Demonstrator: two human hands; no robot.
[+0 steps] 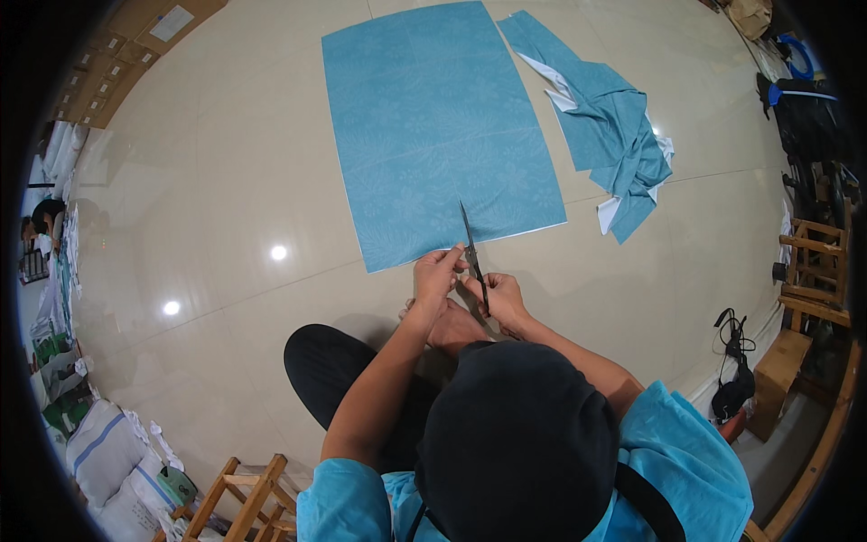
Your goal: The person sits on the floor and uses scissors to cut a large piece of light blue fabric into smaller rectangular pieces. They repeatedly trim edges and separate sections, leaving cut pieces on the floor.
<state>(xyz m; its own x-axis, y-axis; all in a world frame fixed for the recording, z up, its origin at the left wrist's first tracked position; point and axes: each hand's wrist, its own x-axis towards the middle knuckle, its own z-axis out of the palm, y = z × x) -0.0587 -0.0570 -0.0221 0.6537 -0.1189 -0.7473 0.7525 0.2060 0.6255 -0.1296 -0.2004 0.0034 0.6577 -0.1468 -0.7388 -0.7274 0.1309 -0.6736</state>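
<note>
A large teal patterned fabric sheet (433, 135) lies spread flat on the floor, its near edge toward me. My right hand (501, 300) grips the handles of black scissors (471, 255), whose blades point away from me and reach over the sheet's near edge. Close beside the blades, my left hand (439, 273) pinches the fabric's near edge between thumb and fingers. Slight creases show in the cloth around the blade tip. Whether the lower blade lies under the fabric is hidden. My bare foot (456, 327) rests just behind my hands.
A crumpled teal fabric piece (614, 117) with white underside lies right of the sheet. Cardboard boxes (135, 45) are stacked far left; white sacks (108, 452) and a wooden stool (248, 497) stand near left. Along the right are wooden frames (813, 262) and a brown box (778, 379).
</note>
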